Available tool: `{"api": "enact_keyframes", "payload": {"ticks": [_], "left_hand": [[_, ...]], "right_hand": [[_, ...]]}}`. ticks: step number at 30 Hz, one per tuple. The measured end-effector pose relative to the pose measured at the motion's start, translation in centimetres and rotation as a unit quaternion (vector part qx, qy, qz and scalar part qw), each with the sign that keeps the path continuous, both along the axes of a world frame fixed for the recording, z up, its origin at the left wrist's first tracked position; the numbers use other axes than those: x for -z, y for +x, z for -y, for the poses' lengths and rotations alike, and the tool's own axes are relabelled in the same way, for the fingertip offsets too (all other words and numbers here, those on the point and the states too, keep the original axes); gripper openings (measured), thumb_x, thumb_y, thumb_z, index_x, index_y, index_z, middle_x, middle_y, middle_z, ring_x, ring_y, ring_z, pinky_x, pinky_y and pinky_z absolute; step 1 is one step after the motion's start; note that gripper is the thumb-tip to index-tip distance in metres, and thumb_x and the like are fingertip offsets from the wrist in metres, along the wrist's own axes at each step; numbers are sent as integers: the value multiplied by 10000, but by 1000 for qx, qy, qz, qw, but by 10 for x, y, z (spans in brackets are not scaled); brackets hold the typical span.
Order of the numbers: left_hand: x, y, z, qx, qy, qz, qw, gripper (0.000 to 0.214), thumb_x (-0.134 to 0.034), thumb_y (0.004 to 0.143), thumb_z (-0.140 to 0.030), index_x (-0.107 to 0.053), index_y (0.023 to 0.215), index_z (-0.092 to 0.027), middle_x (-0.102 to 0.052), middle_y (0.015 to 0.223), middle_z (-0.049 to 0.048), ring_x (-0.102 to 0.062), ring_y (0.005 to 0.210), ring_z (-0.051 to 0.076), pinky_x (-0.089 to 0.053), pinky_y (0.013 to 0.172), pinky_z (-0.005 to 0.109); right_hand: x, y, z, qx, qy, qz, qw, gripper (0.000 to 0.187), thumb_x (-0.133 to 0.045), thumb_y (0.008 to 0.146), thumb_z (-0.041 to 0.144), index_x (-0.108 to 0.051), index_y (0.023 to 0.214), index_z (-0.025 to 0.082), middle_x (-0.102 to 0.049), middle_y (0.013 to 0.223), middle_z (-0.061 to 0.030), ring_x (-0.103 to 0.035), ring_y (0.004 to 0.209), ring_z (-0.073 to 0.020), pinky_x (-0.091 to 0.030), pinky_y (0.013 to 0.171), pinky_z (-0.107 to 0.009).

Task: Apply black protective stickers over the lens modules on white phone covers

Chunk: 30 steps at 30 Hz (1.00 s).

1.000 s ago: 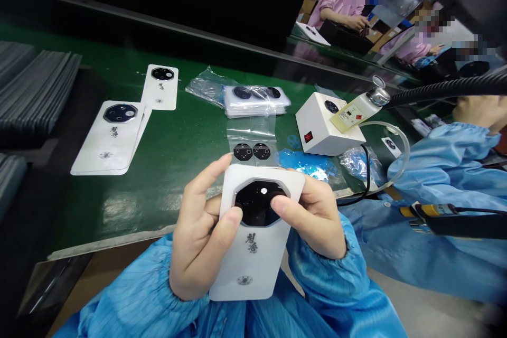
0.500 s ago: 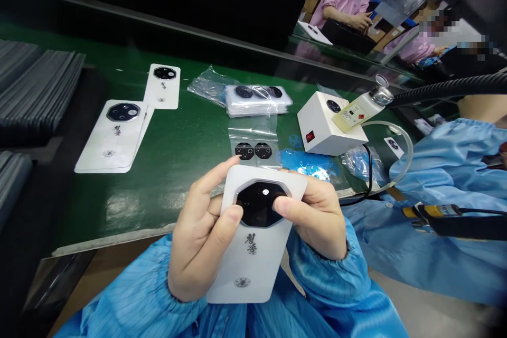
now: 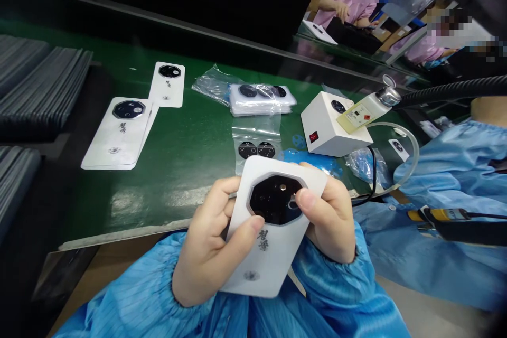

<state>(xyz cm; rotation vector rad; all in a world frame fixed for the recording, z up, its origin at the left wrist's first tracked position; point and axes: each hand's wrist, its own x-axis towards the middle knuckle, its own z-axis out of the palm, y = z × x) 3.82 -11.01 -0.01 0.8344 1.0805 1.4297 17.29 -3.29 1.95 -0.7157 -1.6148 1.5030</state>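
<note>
A white phone back cover (image 3: 273, 261) with a black octagonal camera lens panel (image 3: 273, 206) is held tilted in front of me. My left hand (image 3: 216, 243) grips its left side, thumb resting just below the panel's lower left edge. My right hand (image 3: 330, 216) holds the upper right side, with its thumb on the panel's right part. The other fingers of both hands are mostly hidden behind the cover. Just beyond it lies a clear plastic bag (image 3: 256, 129) with two black lens pieces (image 3: 266, 150) in it.
White back covers (image 3: 114, 140) lie at the left, near stacked grey trays (image 3: 43, 84). Behind the bag is a pile of bagged lens pieces (image 3: 261, 103). At right stand a white box (image 3: 325, 134) with a bottle (image 3: 358, 116) on it, blue film (image 3: 312, 161) and a blue-sleeved co-worker (image 3: 455, 169).
The cover has shifted slightly right in view and tilted. My left thumb has slid down off the panel's edge onto the cover, and my left index finger has dropped from the top edge.
</note>
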Motion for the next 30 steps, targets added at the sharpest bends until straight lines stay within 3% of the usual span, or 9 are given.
{"api": "enact_keyframes", "payload": {"ticks": [5,15,18,23,30], "left_hand": [[8,-2,-1,-30,58,-99,993,95,-558,821,-202,-549,907,-240,-595,551,-69,-518,458,89,-374,434,178],[11,-1,1,-17,97,-113,989,115,-521,852,-203,-523,937,-280,-507,540,-88,-457,451,83,-347,466,197],[11,-2,0,-24,93,-116,989,68,-491,879,-262,-552,911,-264,-532,583,-68,-461,485,87,-338,479,208],[11,-3,-1,-28,64,-122,990,261,-480,889,-388,-516,711,-200,-424,550,-43,-378,470,89,-281,448,237],[12,-4,2,-28,42,-119,992,316,-490,882,-428,-472,664,-200,-388,520,-50,-351,440,85,-256,425,240]], "right_hand": [[2,-3,-2,22,52,-16,998,195,-575,848,322,-534,715,186,-427,628,34,-367,562,-86,-273,494,-247],[6,-5,-2,27,71,-43,996,158,-581,841,288,-560,715,195,-455,634,30,-405,571,-97,-292,519,-265],[7,-6,-2,30,76,-48,995,147,-585,838,280,-577,719,194,-461,625,30,-411,576,-100,-301,530,-271],[7,-7,0,33,84,-42,995,132,-572,847,267,-593,738,195,-487,639,26,-434,592,-101,-318,539,-273],[7,-8,4,44,103,-35,993,149,-568,851,260,-582,723,188,-479,628,30,-429,592,-94,-315,546,-271]]}}
